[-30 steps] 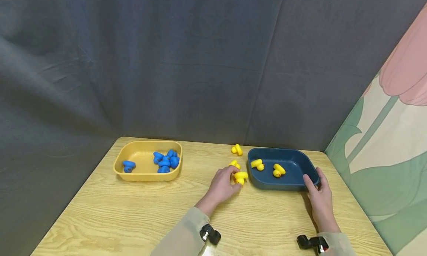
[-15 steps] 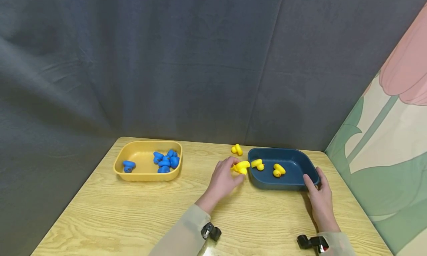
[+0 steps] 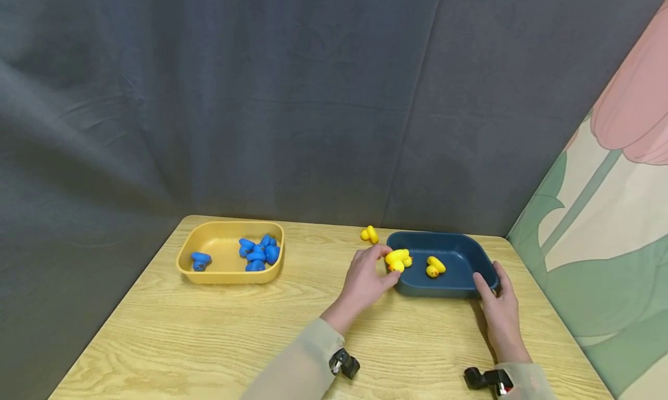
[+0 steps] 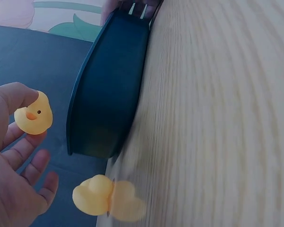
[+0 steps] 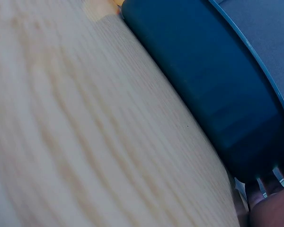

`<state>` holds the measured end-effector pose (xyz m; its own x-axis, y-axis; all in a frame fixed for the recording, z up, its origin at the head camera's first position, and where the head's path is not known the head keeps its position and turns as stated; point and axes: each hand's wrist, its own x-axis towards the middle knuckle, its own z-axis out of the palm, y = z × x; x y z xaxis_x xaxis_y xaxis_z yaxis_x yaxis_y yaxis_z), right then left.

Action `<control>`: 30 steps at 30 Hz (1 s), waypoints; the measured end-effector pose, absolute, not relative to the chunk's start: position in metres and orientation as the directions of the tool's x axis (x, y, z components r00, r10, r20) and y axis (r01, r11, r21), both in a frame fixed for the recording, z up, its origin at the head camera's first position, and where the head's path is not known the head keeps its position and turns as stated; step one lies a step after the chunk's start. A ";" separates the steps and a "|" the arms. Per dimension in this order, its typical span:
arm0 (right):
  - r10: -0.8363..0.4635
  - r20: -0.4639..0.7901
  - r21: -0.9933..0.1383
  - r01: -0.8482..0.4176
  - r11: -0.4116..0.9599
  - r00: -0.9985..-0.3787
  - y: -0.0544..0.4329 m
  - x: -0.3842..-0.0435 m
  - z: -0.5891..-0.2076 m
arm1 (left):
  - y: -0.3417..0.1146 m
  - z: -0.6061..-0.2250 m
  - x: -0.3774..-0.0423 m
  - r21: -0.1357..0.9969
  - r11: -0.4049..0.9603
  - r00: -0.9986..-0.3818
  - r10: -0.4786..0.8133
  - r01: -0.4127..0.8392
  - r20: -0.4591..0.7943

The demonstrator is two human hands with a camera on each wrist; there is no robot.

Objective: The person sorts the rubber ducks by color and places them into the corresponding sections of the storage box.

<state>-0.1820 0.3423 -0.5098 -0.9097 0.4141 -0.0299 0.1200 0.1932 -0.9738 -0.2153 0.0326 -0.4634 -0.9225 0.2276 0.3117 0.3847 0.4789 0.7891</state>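
My left hand (image 3: 365,278) pinches a yellow rubber duck (image 4: 34,116) between thumb and fingers, just over the left end of a dark blue tray (image 3: 454,287). In the head view it overlaps one of the yellow ducks in that tray. Another yellow duck (image 3: 435,266) lies near the tray's middle. My right hand (image 3: 501,316) holds the tray's near right corner, thumb at the rim and fingers round the outside. In the right wrist view, the tray's side wall (image 5: 203,85) fills the upper right, fingers at its lower end.
A yellow duck (image 3: 369,234) sits on the wooden table (image 3: 235,342) by its back edge, left of the blue tray. Farther left stands a yellow tray (image 3: 224,276) with several blue ducks (image 3: 256,255). Behind the table hangs a grey curtain (image 3: 292,127).
My left hand has lifted a yellow duck off the table and carried it right to the blue tray's left end. The right hand stays at the tray's corner.
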 end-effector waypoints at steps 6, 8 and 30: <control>0.411 -0.024 -0.973 0.115 0.198 -0.911 0.342 -0.181 -0.510 | 0.044 -0.465 -0.215 0.773 0.501 -0.921 0.234 0.388 0.311; 0.411 -0.021 -0.973 0.113 0.200 -0.911 0.342 -0.181 -0.510 | 0.047 -0.465 -0.213 0.772 0.504 -0.921 0.238 0.387 0.307; 0.410 -0.018 -0.977 0.103 0.186 -0.912 0.341 -0.179 -0.509 | 0.057 -0.474 -0.210 0.733 0.552 -0.918 0.258 0.396 0.301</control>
<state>-0.1793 0.3409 -0.5088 -0.9120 0.4099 -0.0180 0.1027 0.1857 -0.9772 -0.2098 0.0568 -0.4741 -0.9179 0.2582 0.3015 0.3963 0.5524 0.7334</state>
